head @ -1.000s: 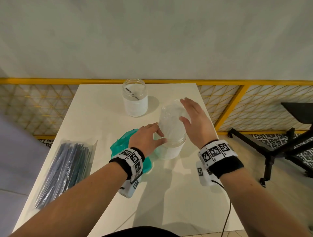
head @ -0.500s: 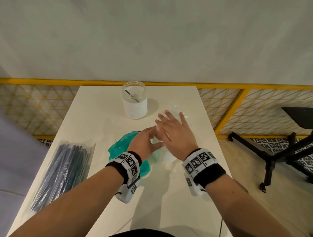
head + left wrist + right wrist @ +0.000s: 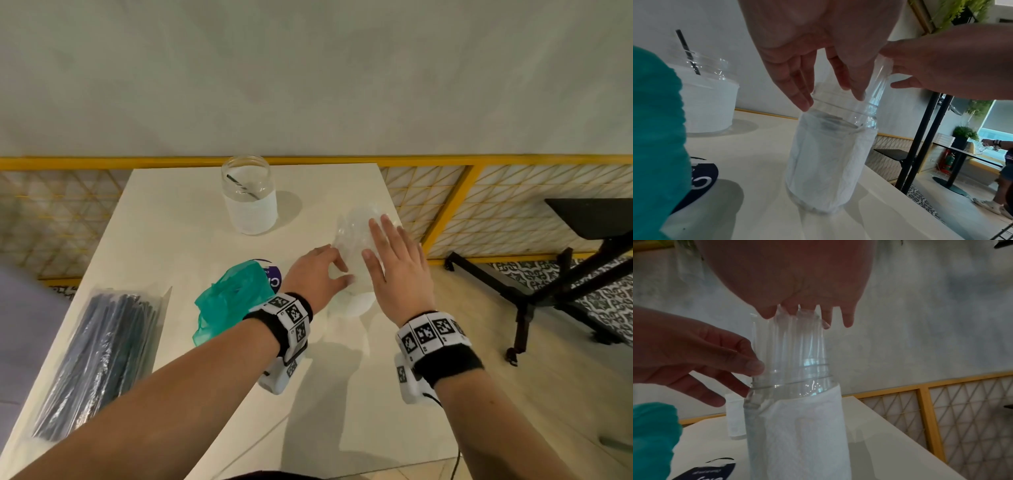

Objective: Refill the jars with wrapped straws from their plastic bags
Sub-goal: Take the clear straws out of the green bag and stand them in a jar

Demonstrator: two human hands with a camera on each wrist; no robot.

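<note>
Jar, near one point(image 3: 352, 301): clear plastic, lined with white paper, standing on the white table point(image 3: 191, 212) and packed with clear-wrapped straws point(image 3: 356, 236) rising above its threaded neck. Left hand point(image 3: 317, 274) touches the neck, fingers spread and relaxed. Right hand point(image 3: 394, 263) lies flat on the straw tops, fingers straight. Left of this jar: a teal bag point(image 3: 229, 301) and a dark label point(image 3: 272, 275), print unreadable. Further left lies a bag of dark straws point(image 3: 99, 359). Beyond stands a second jar point(image 3: 250, 202) holding one dark straw point(image 3: 241, 186).
</note>
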